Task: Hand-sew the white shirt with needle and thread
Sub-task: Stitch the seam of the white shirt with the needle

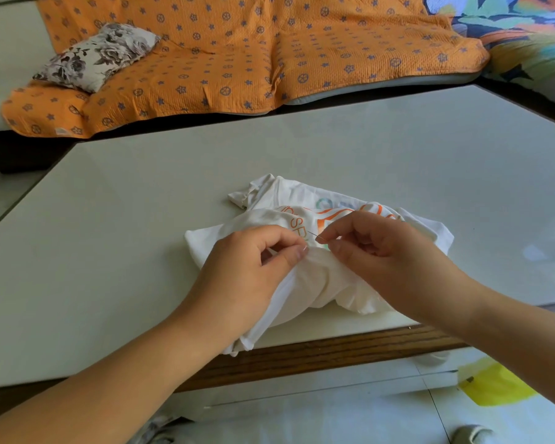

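Sewing judged mid-stitch
Shirt [318,283] is pinched by left hand [253,270], needle [314,236] by right hand [382,251]; finished stitches cannot be made out.

A pale glossy table [135,245] with a wooden front edge stands before an orange cover [237,52] printed with blue stars, a floral pillow [96,56] on its left part, a multicoloured cloth [526,33] at far right, and something yellow [494,384] on the tiled floor [334,411].
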Demonstrator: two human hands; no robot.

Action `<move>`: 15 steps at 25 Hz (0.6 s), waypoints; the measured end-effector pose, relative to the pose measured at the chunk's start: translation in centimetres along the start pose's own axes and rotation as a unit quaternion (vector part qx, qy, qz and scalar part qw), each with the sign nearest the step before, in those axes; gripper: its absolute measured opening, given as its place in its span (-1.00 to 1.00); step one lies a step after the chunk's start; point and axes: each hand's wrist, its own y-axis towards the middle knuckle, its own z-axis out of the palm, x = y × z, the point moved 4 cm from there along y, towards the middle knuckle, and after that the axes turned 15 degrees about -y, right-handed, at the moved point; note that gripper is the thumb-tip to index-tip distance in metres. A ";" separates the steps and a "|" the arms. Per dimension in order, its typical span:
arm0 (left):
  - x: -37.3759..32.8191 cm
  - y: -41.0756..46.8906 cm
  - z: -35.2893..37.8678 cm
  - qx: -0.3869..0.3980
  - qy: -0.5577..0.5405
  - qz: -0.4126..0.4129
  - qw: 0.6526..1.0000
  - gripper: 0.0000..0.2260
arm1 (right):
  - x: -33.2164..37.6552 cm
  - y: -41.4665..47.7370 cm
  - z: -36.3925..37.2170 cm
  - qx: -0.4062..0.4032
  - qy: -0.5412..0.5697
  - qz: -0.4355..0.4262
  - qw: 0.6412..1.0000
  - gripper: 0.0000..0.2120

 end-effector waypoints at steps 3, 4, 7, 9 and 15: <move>-0.1 -0.1 0.2 0.016 -0.023 0.005 1.000 -0.88 | 0.0 -0.1 -0.5 0.012 0.029 0.028 0.999 -0.77; 0.0 0.0 0.2 0.020 -0.029 0.006 0.999 -0.88 | 0.2 -0.2 -0.6 0.019 0.034 0.033 0.999 -0.76; 0.1 0.0 0.3 0.030 -0.038 0.003 0.999 -0.88 | 0.2 -0.3 -0.6 0.030 0.027 0.046 0.998 -0.76; 0.3 0.1 0.2 0.028 -0.044 0.002 0.999 -0.89 | 0.2 -0.4 -0.7 0.027 0.017 0.054 0.998 -0.77; 0.3 0.1 0.2 0.030 -0.063 -0.011 0.997 -0.89 | 0.1 -0.6 -0.8 0.030 0.023 0.078 0.996 -0.79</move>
